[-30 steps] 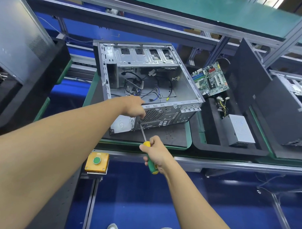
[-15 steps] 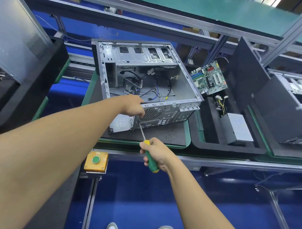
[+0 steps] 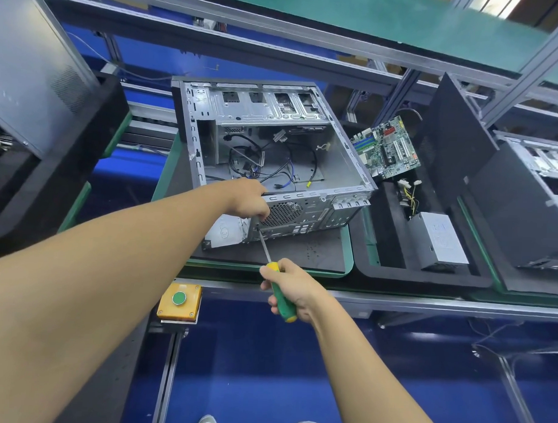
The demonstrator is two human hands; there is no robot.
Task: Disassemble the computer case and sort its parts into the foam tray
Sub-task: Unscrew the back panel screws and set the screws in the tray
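The right hand (image 3: 292, 287) is closed tight around the green-and-yellow handle of a screwdriver (image 3: 284, 309). The shaft slants up and away, and its tip meets the rear panel of the computer case (image 3: 336, 156) just below the fan grille (image 3: 282, 214). The left hand (image 3: 251, 199) rests on the near top edge of that panel with its fingers curled down over the rim, the fingertips just beside the screwdriver tip. Whether they pinch a screw cannot be told.

The case lies open side up on a dark mat (image 3: 301, 250), with loose cables (image 3: 260, 166) inside. To its right, a black foam tray (image 3: 427, 276) holds a motherboard (image 3: 386, 147) leaning at the far end and a grey power supply (image 3: 441, 237) nearer, its wire bundle between them. A black side panel (image 3: 454, 147) stands upright beyond the tray. A yellow button box (image 3: 179, 299) sits on the rail near the left forearm.
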